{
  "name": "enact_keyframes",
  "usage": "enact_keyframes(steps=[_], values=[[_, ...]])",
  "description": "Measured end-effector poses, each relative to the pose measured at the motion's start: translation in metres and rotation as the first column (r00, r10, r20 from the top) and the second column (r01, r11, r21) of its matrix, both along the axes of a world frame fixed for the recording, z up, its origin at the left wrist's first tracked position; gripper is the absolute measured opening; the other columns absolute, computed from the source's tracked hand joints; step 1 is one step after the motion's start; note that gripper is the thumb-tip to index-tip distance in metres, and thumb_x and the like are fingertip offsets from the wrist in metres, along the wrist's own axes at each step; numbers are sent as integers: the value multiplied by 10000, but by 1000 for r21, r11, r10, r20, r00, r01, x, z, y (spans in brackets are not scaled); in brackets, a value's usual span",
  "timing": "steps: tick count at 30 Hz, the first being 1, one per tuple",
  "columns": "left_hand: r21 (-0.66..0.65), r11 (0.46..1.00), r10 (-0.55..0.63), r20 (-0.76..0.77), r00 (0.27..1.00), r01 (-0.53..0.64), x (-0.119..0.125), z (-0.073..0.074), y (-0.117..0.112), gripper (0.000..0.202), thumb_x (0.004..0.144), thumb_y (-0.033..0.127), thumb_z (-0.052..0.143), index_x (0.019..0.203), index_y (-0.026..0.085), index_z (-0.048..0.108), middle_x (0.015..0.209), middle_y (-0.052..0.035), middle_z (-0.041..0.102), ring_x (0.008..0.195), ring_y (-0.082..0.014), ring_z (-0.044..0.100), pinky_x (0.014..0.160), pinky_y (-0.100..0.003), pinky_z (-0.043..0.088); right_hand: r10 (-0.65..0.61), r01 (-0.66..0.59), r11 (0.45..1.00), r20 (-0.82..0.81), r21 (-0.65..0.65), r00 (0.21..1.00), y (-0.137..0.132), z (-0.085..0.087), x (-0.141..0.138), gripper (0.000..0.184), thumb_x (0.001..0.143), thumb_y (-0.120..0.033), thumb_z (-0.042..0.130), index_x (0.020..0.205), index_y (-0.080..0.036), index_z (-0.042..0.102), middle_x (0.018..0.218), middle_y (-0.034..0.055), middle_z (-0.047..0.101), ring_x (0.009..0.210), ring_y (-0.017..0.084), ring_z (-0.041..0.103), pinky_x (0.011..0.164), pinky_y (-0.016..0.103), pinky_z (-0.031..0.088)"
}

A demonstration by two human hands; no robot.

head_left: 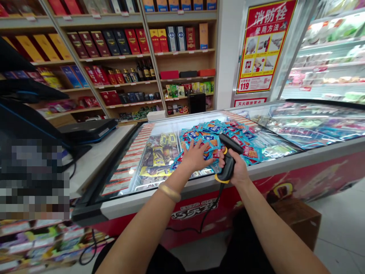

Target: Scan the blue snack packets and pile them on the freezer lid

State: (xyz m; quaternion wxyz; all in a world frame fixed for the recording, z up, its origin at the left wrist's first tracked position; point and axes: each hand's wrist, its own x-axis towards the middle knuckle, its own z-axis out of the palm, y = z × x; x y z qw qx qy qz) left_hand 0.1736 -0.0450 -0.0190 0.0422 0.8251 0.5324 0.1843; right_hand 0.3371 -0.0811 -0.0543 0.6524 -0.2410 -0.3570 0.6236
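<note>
My right hand (238,170) is wrapped round the grip of a black and yellow barcode scanner (229,158), whose head points at a heap of blue snack packets (221,139) lying on the glass lid of a chest freezer (285,161). My left hand (196,156) lies flat on the packets with its fingers spread, just left of the scanner. A bangle sits on my left wrist. The scanner's black cable hangs down in front of the freezer's red side.
A counter (97,160) with a dark till device stands at the left. Shelves of boxed bottles (114,42) line the back wall. A red fire notice (264,45) hangs beside a lit fridge (330,53). A cardboard box (299,219) stands on the floor at the right.
</note>
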Motion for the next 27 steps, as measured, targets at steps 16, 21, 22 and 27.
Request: enact_keyframes(steps=[16,21,22,27], values=[[237,959,104,218,970,-156,-69,-20,-38,592,902,430,566,1451,245,443,1534,-167,429,1443,-335,361,1176,-614,230,24,-25,999,-17,-48,1000,-9,3,-12,359,680,-461,792,822,-193,599,663,-34,566,481,73,495,441,207,443],[392,881,100,392,915,-264,-115,-34,-57,273,889,317,515,1108,192,620,1189,-132,642,1141,-249,609,1002,-413,481,32,-32,999,125,-6,992,-24,6,-40,357,666,-452,792,800,-177,606,636,-24,582,458,87,509,421,219,423],[393,866,133,414,900,-309,-120,-35,-60,198,876,298,514,1009,197,621,1074,-105,661,1012,-226,641,926,-380,509,50,-50,999,164,-3,985,-26,6,-46,359,665,-459,789,788,-176,604,620,-23,581,451,89,506,419,221,416],[95,883,400,357,844,-459,-129,-33,-70,41,829,219,528,790,223,540,709,12,612,607,-144,576,641,-269,441,107,-118,993,426,0,898,-30,5,-67,346,696,-490,731,672,-180,580,489,-21,541,421,109,486,449,253,414]])
